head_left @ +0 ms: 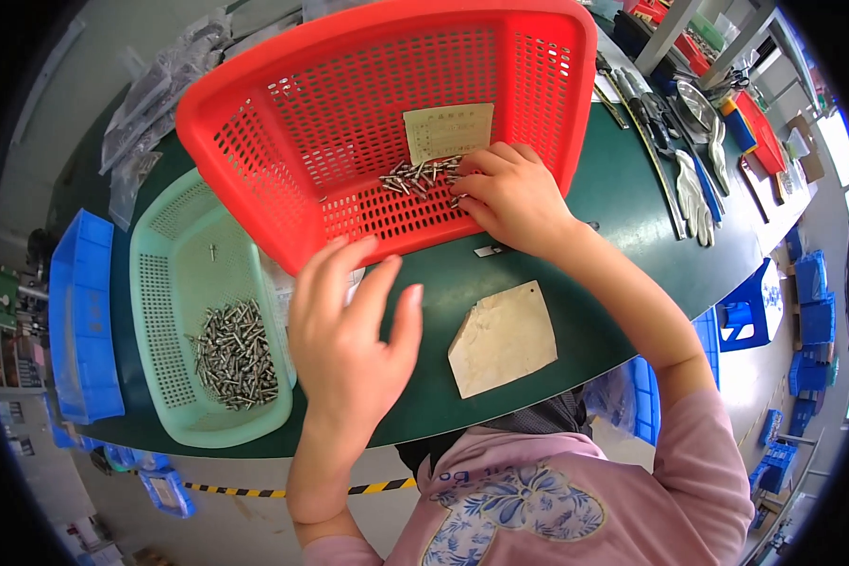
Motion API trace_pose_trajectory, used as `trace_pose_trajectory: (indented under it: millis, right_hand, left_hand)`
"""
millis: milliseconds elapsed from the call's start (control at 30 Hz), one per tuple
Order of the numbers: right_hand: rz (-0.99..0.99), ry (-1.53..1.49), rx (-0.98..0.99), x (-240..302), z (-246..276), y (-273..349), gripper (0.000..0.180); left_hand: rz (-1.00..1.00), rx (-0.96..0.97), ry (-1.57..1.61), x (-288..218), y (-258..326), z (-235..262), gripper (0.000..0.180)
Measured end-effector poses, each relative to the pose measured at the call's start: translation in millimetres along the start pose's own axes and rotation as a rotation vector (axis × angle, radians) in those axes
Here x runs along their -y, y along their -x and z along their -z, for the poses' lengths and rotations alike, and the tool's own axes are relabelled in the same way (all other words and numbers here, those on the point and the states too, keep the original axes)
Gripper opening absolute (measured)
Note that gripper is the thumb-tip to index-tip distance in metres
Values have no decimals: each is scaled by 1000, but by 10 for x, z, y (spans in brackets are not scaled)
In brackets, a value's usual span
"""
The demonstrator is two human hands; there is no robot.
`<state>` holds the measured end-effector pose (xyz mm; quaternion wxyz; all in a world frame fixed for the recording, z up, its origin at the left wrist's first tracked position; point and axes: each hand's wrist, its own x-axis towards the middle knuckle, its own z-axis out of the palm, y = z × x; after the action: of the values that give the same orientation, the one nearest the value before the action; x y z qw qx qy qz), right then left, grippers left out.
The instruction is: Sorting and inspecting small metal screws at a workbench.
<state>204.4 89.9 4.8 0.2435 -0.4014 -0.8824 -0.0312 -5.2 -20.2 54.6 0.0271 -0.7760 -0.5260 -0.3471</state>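
Far centre, right hand (509, 193), hold unclear, touches slim silver metal pins (421, 177) seemingly remaining in red slotted-plastic basket (349, 99); left hand (344, 344) spreads wide.

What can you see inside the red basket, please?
Inside the red basket are a pile of small metal parts and a pale yellow card behind it. The right hand covers the pile's right end, so any parts beneath that hand cannot be seen.
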Motion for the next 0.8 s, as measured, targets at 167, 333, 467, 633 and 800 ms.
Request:
trace_pose_trajectory:
  millis: [167,333,467,633,800]
  right_hand:
    - [6,47,48,-8,43,-99,11]
    - [98,214,135,-77,44,-140,12]
    - [24,-131,21,98,169,-90,12]
    - [18,-420,-141,619,285,166,16]
    - [-21,-599,-302,658,200,296,24]
  left_hand:
    - [-56,20,145,38,-28,-446,16]
    - [-6,-29,177,153,87,-541,13]
    - [115,-28,322,142,77,-498,12]
    - [732,217,1410,-1,132,-462,28]
    - [916,281,1689,30,195,-528,30]
